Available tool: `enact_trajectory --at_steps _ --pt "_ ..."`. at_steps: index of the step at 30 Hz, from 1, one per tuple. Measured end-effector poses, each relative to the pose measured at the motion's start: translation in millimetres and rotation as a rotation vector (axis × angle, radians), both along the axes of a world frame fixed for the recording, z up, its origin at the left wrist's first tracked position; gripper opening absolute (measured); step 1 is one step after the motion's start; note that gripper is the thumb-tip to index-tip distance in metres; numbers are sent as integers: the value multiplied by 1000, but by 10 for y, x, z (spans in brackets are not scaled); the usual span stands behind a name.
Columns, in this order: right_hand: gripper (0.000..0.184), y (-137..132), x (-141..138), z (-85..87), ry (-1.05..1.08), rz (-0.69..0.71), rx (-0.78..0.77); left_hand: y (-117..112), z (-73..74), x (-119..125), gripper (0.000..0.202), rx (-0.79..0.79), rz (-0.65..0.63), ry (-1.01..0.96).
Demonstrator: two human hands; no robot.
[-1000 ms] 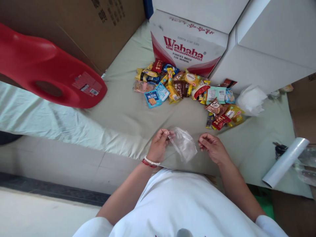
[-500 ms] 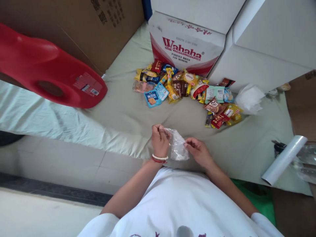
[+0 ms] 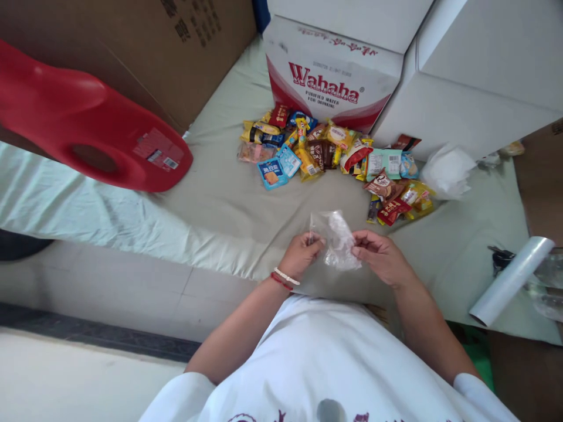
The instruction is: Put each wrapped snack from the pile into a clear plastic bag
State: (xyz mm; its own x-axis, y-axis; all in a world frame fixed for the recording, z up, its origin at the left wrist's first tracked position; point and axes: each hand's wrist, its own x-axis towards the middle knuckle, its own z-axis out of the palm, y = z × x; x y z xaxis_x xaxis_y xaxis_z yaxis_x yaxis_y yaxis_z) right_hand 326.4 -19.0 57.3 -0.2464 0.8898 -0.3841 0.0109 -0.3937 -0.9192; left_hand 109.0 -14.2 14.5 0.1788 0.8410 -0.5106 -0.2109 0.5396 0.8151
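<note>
A small clear plastic bag [image 3: 335, 237] hangs between my two hands above the pale green sheet [image 3: 229, 205]. My left hand [image 3: 301, 254], with bead bracelets at the wrist, pinches the bag's left edge. On the bag's right edge my right hand [image 3: 382, 255] is closed in a pinch. The bag looks crumpled, and nothing inside it can be made out. A heap of several colourful snack packets [image 3: 334, 158] lies on the sheet beyond my hands.
A Wahaha water carton [image 3: 329, 82] and white boxes [image 3: 479, 82] stand behind the snacks. A red plastic stool [image 3: 88, 129] lies at the left before a brown carton [image 3: 132, 47]. A roll of clear bags [image 3: 510, 281] and white crumpled plastic [image 3: 446, 173] sit at the right.
Both hands have moved right and slightly away from my body with the bag. The bag now stands up between them, more spread than half a second ago.
</note>
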Motion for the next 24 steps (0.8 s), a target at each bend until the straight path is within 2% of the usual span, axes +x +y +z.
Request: enact_trajectory --at_steps 3,5,7,9,10,12,14,15,17,19,20,21,24 --pt "33 -4 263 4 -50 29 -23 76 33 -83 37 -156 189 -275" --pt "33 22 426 7 -135 27 -9 125 44 -136 35 -223 316 -337" --pt "33 91 543 11 -241 34 36 148 48 -160 35 -256 368 -322" --pt "32 195 614 16 -369 26 137 139 51 -157 36 -251 346 -297" --pt "31 247 635 22 -450 -12 222 126 54 -150 36 -236 326 -277" --pt "31 306 640 40 -628 -187 423 95 64 -131 39 -193 309 -201" --pt "32 252 577 60 -709 -365 502 70 81 -103 45 -138 366 -101" --pt "37 178 509 62 -674 -367 435 58 92 -81 49 -110 417 -58" --pt "52 -26 300 31 -448 -151 118 20 111 -16 52 -64 510 -20" --pt "59 -207 26 -54 -149 85 -200 -53 115 71 54 -12 539 2" --pt "59 -256 -111 -110 -30 93 -277 -103 105 111 55 23 520 17" --pt "57 -267 -233 -168 58 28 -298 -158 87 140 55 60 487 40" --pt "51 -111 -425 -299 139 -327 -179 -310 -3 96 57 112 348 133"
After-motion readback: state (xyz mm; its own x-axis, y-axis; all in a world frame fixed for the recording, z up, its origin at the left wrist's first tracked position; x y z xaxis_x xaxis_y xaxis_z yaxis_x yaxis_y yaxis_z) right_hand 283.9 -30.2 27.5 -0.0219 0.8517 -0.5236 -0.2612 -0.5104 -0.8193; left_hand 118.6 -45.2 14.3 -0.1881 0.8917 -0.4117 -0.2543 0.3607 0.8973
